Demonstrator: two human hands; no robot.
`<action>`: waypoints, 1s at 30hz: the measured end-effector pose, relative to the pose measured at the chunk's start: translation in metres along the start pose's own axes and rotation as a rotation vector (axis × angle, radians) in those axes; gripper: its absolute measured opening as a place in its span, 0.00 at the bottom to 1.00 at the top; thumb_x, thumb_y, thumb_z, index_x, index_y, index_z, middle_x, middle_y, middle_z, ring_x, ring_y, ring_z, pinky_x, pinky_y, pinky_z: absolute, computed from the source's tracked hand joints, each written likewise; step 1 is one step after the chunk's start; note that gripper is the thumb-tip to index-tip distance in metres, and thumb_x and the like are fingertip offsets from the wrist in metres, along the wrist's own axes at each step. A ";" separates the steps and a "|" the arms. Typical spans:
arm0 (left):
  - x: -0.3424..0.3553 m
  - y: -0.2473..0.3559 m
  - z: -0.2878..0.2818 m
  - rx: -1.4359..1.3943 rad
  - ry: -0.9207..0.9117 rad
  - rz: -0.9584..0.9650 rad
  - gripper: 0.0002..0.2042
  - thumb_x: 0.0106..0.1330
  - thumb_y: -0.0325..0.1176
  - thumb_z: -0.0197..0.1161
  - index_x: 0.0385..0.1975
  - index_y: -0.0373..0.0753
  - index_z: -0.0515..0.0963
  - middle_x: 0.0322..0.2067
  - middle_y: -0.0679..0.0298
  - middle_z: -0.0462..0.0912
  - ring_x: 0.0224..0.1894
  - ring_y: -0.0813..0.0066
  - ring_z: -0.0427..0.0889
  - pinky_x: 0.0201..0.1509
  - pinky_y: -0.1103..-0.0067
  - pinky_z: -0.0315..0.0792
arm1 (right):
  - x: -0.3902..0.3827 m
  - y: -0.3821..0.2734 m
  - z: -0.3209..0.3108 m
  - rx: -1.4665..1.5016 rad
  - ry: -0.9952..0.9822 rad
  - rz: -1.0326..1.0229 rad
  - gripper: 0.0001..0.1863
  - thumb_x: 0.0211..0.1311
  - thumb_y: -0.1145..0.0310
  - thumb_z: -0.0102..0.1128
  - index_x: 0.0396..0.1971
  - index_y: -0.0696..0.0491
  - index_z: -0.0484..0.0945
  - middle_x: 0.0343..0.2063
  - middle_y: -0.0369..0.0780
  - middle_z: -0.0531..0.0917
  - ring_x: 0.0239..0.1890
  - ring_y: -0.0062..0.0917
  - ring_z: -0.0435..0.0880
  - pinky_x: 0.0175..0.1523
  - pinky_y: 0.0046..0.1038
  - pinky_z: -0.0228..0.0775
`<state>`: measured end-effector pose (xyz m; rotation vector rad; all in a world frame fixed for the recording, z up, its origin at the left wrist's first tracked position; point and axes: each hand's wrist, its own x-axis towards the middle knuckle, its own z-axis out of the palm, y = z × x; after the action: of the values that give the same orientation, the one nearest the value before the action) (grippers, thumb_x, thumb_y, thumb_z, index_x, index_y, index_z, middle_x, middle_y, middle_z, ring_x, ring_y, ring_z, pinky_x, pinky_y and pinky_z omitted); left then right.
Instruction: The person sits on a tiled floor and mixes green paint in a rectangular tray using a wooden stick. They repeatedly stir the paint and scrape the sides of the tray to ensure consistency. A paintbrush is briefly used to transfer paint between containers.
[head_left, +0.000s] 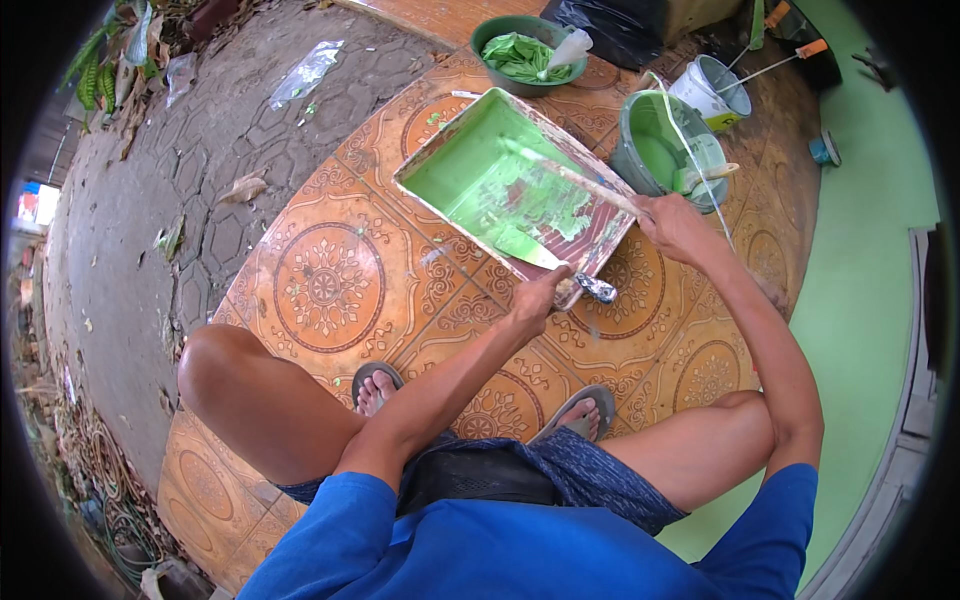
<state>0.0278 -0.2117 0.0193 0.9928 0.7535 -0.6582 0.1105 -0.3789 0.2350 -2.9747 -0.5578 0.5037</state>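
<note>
A paint tray [622,262] with off-white, paint-smeared sides lies on the tiles in front of me, light green paint pooled in its far left part. My left hand [538,302] is closed at the tray's near corner, around a scraper. The green-coated scraper blade [527,247] reaches into the tray, and its dark, shiny handle end [597,288] shows past my fingers. In my right hand [683,229], at the tray's right side, is a paint-stained wooden stick [580,180]. The stick slants over the tray, its far end at the green paint.
Right of the tray stands a green bucket [622,160] of paint with a brush [705,178] across it. Behind are a white bucket [690,88] and a green basin [487,68] of green-coated stuff. A green wall [860,250] bounds the right; grey paving [190,200] lies left.
</note>
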 end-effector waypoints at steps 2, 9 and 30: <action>-0.004 0.000 0.003 -0.023 -0.027 -0.005 0.19 0.56 0.35 0.71 0.38 0.26 0.76 0.32 0.58 0.82 0.27 0.74 0.83 0.29 0.83 0.80 | 0.001 0.011 0.005 0.065 0.024 -0.069 0.16 0.58 0.71 0.51 0.45 0.61 0.77 0.32 0.55 0.81 0.38 0.48 0.81 0.48 0.42 0.73; -0.002 0.000 0.000 -0.059 -0.078 -0.018 0.18 0.57 0.35 0.70 0.38 0.27 0.76 0.32 0.59 0.82 0.27 0.75 0.82 0.28 0.82 0.80 | 0.012 0.012 0.007 0.020 -0.028 0.006 0.20 0.58 0.70 0.52 0.49 0.60 0.76 0.36 0.55 0.81 0.41 0.48 0.80 0.50 0.41 0.72; 0.009 -0.005 -0.003 -0.009 0.005 -0.025 0.19 0.56 0.36 0.71 0.38 0.27 0.76 0.33 0.58 0.82 0.29 0.73 0.83 0.32 0.81 0.80 | 0.027 -0.019 0.022 0.105 -0.060 -0.124 0.20 0.58 0.68 0.51 0.49 0.59 0.76 0.36 0.56 0.81 0.40 0.49 0.80 0.51 0.41 0.72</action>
<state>0.0284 -0.2122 0.0081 0.9785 0.7739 -0.6735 0.1210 -0.3508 0.2087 -2.8129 -0.6935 0.5935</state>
